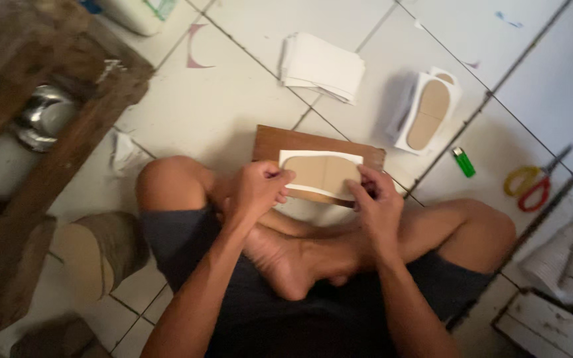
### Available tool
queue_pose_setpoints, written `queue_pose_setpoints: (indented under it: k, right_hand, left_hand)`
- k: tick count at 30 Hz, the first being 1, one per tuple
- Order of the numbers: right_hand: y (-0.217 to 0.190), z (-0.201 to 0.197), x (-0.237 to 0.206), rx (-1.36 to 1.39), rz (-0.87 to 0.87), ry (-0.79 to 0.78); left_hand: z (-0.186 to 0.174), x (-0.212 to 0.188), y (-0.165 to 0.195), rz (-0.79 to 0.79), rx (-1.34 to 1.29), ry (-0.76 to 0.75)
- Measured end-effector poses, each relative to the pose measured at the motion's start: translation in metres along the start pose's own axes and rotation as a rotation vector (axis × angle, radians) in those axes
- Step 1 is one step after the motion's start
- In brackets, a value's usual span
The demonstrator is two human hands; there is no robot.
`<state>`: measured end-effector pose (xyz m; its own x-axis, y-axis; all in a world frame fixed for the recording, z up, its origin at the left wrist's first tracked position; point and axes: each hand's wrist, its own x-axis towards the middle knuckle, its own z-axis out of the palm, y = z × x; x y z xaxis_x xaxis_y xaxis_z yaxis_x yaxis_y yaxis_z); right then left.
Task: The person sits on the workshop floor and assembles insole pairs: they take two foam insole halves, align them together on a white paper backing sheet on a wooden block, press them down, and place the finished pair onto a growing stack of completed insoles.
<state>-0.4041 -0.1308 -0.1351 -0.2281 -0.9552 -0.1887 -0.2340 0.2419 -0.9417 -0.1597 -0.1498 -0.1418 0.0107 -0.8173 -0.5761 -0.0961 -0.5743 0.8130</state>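
I sit cross-legged on a tiled floor. Both hands hold a white card with a tan sole-shaped piece [321, 172] on it, above a brown wooden board [270, 142]. My left hand [258, 187] pinches the card's left end. My right hand [376, 199] grips its right end, fingers bent over the edge.
A stack of white cards [321, 66] lies further out, and a pile of similar sole cards [427, 113] to its right. A green lighter [463, 162] and red-and-yellow scissors [532, 185] lie on the right. A wooden frame [54, 152] holding a metal bowl [41, 116] stands left.
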Motion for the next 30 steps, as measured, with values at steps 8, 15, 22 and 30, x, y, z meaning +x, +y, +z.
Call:
queue_pose_setpoints:
  k: [8, 15, 22, 30]
  right_hand:
    - [-0.027, -0.001, -0.008, -0.500, -0.325, 0.008]
    - [-0.058, 0.012, -0.008, -0.882, -0.945, -0.275]
    - [-0.055, -0.005, -0.034, -0.507, -0.443, -0.513]
    - [-0.071, -0.026, -0.053, 0.030, 0.255, -0.737]
  left_hand:
    - [-0.003, -0.018, 0.026, 0.013, 0.353, 0.062]
    - [0.017, -0.044, 0.010, 0.359, 0.466, 0.055]
    - [0.021, -0.076, -0.016, 0.436, 0.047, 0.058]
    - [0.005, -0.100, -0.004, 0.176, -0.726, -0.104]
